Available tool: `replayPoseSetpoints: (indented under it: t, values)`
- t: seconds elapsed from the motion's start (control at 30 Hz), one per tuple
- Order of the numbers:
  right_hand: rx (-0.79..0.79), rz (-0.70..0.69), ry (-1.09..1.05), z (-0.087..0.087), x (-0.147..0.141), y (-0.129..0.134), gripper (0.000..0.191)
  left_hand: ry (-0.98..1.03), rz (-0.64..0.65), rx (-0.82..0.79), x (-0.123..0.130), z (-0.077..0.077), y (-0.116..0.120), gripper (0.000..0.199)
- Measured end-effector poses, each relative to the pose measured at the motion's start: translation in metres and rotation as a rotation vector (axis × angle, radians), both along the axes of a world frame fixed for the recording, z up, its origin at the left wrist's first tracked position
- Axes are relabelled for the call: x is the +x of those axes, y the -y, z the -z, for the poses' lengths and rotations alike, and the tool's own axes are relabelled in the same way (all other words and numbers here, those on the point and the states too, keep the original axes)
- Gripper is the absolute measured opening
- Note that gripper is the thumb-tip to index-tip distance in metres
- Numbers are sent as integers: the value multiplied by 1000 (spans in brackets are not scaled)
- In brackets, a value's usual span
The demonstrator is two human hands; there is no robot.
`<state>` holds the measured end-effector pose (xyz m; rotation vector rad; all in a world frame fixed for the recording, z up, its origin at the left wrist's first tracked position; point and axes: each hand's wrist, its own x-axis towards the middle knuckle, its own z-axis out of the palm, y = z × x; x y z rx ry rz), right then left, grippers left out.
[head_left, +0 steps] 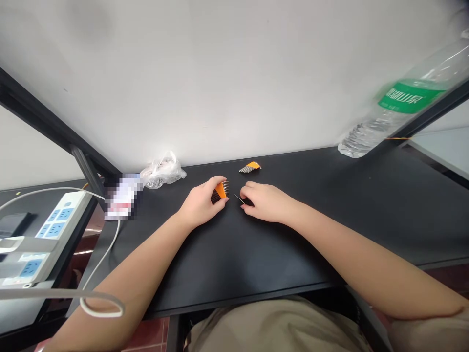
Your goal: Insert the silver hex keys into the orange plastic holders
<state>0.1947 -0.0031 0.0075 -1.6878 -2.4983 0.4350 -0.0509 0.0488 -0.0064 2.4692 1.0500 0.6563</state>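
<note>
At center frame, the left grip clenches an orange key holder, tips aimed at the thin key the right grip pinches.

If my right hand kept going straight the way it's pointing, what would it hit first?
Probably the orange Allen key holder in your left hand. The thin metal pin at your right hand would likely touch first, though depth is hard to judge from this view.

Hex-key holder partly hidden by left hand.
</note>
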Motion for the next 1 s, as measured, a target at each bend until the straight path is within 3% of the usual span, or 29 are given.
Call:
replayPoseSetpoints:
  t: [0.2,0.7,1.0]
  values:
    - [-31,11,109,3,-5,2,3,-12,23,6,1,1,0,54]
    - [-70,-27,93,-3,-6,5,10,-50,43,0,1,0,1,54]
    - [35,-7,-101,-6,-8,5,12,-59,67,-4,1,0,1,55]
